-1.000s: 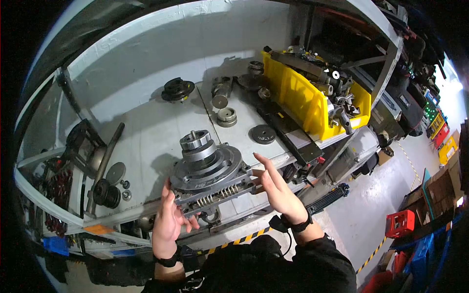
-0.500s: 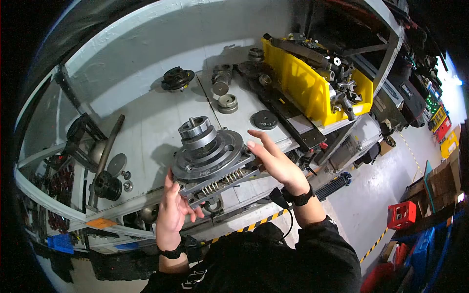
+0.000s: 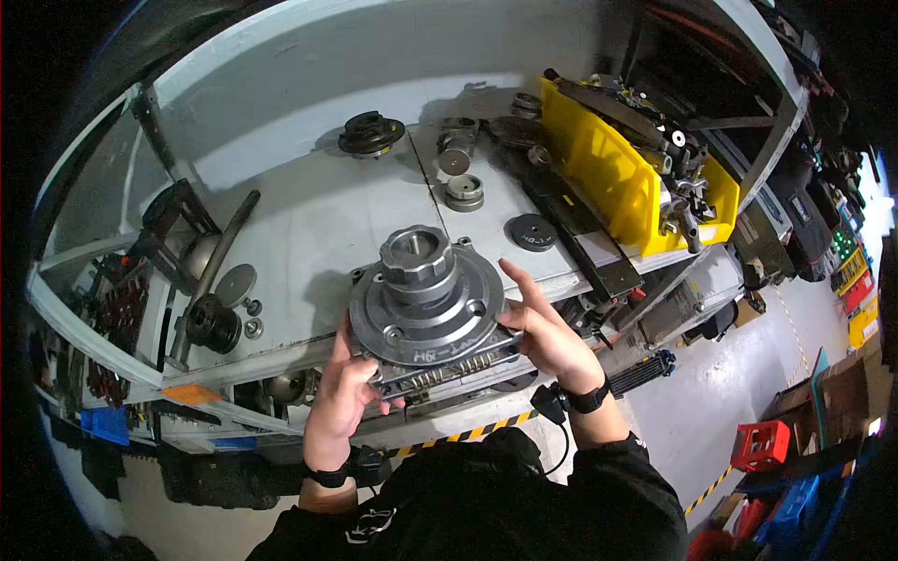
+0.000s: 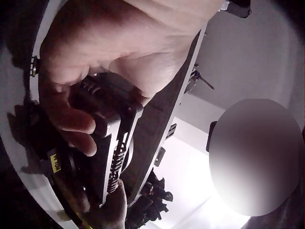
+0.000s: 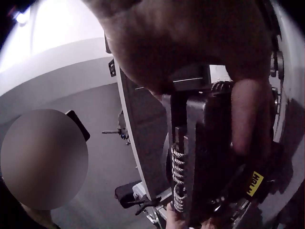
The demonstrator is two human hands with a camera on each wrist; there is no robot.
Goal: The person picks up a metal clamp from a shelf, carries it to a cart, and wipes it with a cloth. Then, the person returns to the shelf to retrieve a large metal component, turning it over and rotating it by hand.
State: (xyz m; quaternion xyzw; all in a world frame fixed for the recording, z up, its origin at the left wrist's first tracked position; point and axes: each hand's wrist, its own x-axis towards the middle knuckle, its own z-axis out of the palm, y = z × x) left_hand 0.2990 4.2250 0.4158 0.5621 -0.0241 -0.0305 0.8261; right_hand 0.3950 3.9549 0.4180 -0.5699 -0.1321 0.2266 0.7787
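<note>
A round grey metal assembly (image 3: 426,313) with a ridged, hollow hub on top and a spring-lined base is held in front of the shelf edge. My left hand (image 3: 339,397) grips its left corner, thumb near the upper edge and fingers underneath. At the right corner my right hand (image 3: 557,346) grips the base, with the index finger extended. In the left wrist view curled fingers of the left hand (image 4: 81,95) wrap the base beside its springs (image 4: 116,167). The right wrist view shows the right hand (image 5: 200,43) around the other end, near coiled springs (image 5: 178,176).
On the shelf (image 3: 309,215) stand a black round part (image 3: 371,135), stacked rings (image 3: 464,194) and a dark disc (image 3: 532,233). A yellow bin (image 3: 608,168) of metal parts is at the right. A rod (image 3: 229,243), a frame and small discs lie at the left.
The assembly has turned and tilted so its hub's hollow top and disc face show more. Both hands have moved with it, slightly right in the head view, and the shelf view has shifted.
</note>
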